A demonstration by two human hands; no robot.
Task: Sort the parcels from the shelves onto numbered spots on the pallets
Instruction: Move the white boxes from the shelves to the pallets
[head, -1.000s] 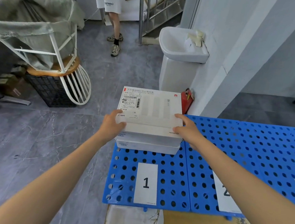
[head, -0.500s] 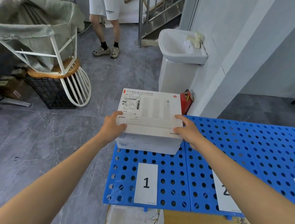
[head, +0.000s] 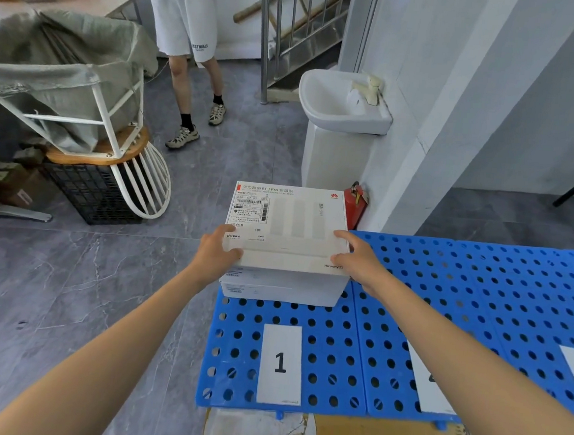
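A white parcel (head: 292, 224) with a shipping label lies on top of a second white box (head: 283, 287), stacked on the blue perforated pallet (head: 478, 301) behind the paper sign "1" (head: 280, 364). My left hand (head: 216, 251) grips the top parcel's near left corner, thumb on its top. My right hand (head: 357, 260) grips the near right corner, fingers over the top edge. A sign for spot 2 (head: 429, 383) lies partly hidden under my right forearm.
A person's legs (head: 191, 107) stand on the grey floor beyond. A white sink (head: 342, 101) and a red fire extinguisher (head: 355, 202) stand by the wall behind the pallet. At left, a grey sack on a white frame (head: 66, 76) sits above a black crate (head: 92, 191).
The top parcel has settled onto the lower box with both hands still on its corners. The person in the background has walked closer.
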